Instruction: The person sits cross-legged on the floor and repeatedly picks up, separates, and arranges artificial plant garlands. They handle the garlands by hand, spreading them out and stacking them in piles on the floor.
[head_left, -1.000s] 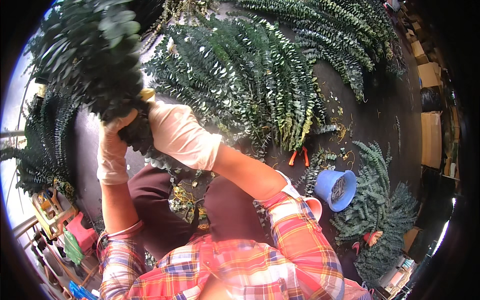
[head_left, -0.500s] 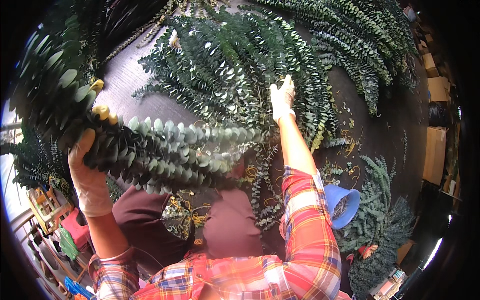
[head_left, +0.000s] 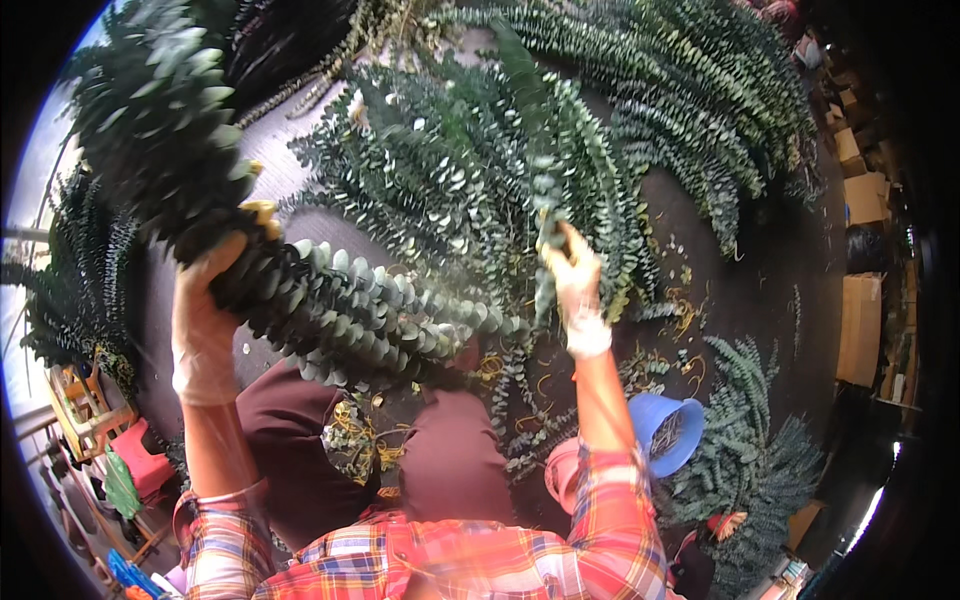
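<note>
My left hand (head_left: 208,310), in a pale glove with yellow fingertips, is closed around a thick bunch of eucalyptus branches (head_left: 335,310). The bunch slants from the upper left down toward my knees, its round leaves covering part of the fingers. To the right, my gloved right hand (head_left: 577,285) pinches a single eucalyptus branch (head_left: 543,185), which stands up from the fingers over the heap. That heap of cut eucalyptus (head_left: 420,190) spreads over the floor in front of me, touching or close behind the held branch.
Another eucalyptus heap (head_left: 700,120) lies far right. A blue bucket (head_left: 668,435) and a pink bucket (head_left: 562,475) stand by my right arm, beside more greenery (head_left: 745,490). Cardboard boxes (head_left: 860,330) line the right side. Yellow bands and leaf scraps (head_left: 360,440) litter the floor; a wooden frame (head_left: 85,410) stands left.
My right hand has drawn back from the heap toward me, now with a branch in its fingers. The left hand and its bunch have shifted slightly right and tilted more upright.
</note>
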